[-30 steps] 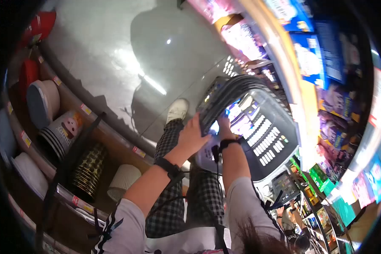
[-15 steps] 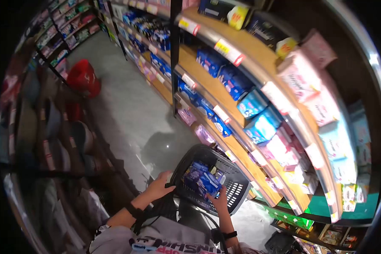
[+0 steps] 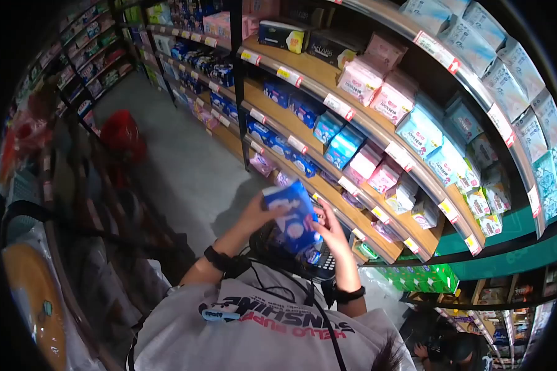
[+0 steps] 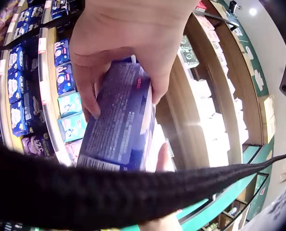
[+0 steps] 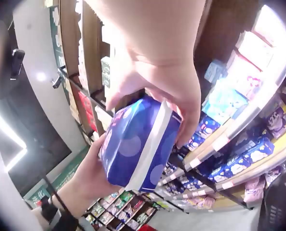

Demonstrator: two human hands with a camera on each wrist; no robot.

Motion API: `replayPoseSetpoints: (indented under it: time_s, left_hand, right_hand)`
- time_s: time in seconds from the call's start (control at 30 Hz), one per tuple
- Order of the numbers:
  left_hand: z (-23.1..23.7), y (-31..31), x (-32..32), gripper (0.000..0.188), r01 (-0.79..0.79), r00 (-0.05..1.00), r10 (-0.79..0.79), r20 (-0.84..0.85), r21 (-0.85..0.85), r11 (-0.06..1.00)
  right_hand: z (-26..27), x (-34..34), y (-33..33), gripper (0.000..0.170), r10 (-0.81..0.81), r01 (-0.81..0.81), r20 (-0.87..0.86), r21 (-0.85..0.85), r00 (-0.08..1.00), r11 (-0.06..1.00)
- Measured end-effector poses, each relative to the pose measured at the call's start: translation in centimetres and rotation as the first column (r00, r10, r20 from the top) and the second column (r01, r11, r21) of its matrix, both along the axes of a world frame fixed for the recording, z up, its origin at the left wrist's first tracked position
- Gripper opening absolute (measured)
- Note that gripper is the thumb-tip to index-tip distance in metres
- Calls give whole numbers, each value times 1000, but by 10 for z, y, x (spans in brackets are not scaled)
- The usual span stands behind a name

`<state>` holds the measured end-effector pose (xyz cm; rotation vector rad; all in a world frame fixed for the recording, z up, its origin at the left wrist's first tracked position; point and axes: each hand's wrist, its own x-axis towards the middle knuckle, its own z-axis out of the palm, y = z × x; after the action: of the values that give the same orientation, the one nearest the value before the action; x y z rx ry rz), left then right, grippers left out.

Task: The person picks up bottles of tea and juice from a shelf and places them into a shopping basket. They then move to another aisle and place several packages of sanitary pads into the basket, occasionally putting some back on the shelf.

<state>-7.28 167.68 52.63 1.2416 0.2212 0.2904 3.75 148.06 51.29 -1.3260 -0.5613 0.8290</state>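
Observation:
In the head view a blue plastic-wrapped pack (image 3: 293, 216) is raised in front of the chest. My left hand (image 3: 259, 216) grips its left side, thumb and fingers on opposite faces in the left wrist view, where small printed text and a barcode show on the pack (image 4: 115, 115). At its other side my right hand (image 3: 334, 234) holds it too, fingers bent around the edge. The right wrist view shows the pack's (image 5: 128, 149) dotted end with a pale seam strip. Below the hands, partly hidden by them, is a dark shopping basket (image 3: 329, 263) with slotted walls.
Shelves (image 3: 328, 137) of blue, pink and white packs curve along the right side. Another shelf row (image 3: 105, 241) runs on the left. Between them lies a grey floor aisle (image 3: 195, 164), with a red object (image 3: 122, 136) farther off. Another person (image 3: 458, 349) is at lower right.
The left hand has left the basket's rim, and the right hand has come up out of the basket. Both now hold the blue pack above it. The head view has swung up toward the shelves.

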Motion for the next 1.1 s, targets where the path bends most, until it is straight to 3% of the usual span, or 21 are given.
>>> replayPoseSetpoints:
  time_s: [0.03,0.1,0.3,0.33,0.4,0.43,0.5,0.57,0.63,0.73,0.83,0.87,0.97,1.0,1.1]
  left_hand:
    - [7,1,-1,53,-29,999,35,34,-166,986]
    - [4,11,3,51,-172,984,170,-46,-45,984]
    - [-38,58,14,51,-289,956,273,-110,-178,941]
    - [-47,66,15,55,-259,966,249,-72,-291,921]
    - [-116,87,20,56,-230,973,224,-62,-127,965]
    - [-147,97,18,56,-208,977,205,-64,-46,977]
    - [-160,122,9,56,-120,951,134,-279,67,991]
    - [-196,144,3,55,-47,900,92,-427,116,992]
    - [-256,157,-4,54,5,850,55,-524,111,994]
    - [-290,165,0,52,13,782,98,-615,173,985]
    - [-304,169,7,50,90,736,64,-674,192,977]
    - [-312,171,7,48,116,748,69,-660,233,965]
    - [-327,172,10,43,201,750,58,-659,310,929]
    - [-321,175,15,41,232,725,46,-687,306,923]
    - [-327,182,14,37,265,738,61,-672,372,890]
  right_hand:
    - [3,5,3,64,36,-35,80,-23,996,999]
    - [-8,17,15,61,24,-16,111,-77,994,997]
    - [-20,49,77,61,6,13,84,-226,996,974]
    - [-26,54,88,62,9,18,117,-228,993,973]
    - [-50,77,111,62,-23,63,187,-211,982,976]
    - [-54,88,121,61,-132,166,151,-243,980,956]
    - [-61,125,149,58,-244,296,219,-254,945,921]
    - [-61,166,185,54,-241,372,459,-218,855,902]
    - [-63,202,221,54,-297,433,583,-107,757,895]
    - [-73,251,262,58,-304,536,688,-146,659,832]
    - [-74,262,294,61,-165,642,882,-182,442,745]
    - [-85,269,298,57,-128,627,897,-188,424,756]
    - [-119,271,303,53,103,784,995,-77,17,616]
    - [-123,266,304,49,152,790,986,-44,-64,611]
    - [-129,249,306,43,172,790,975,5,-139,614]
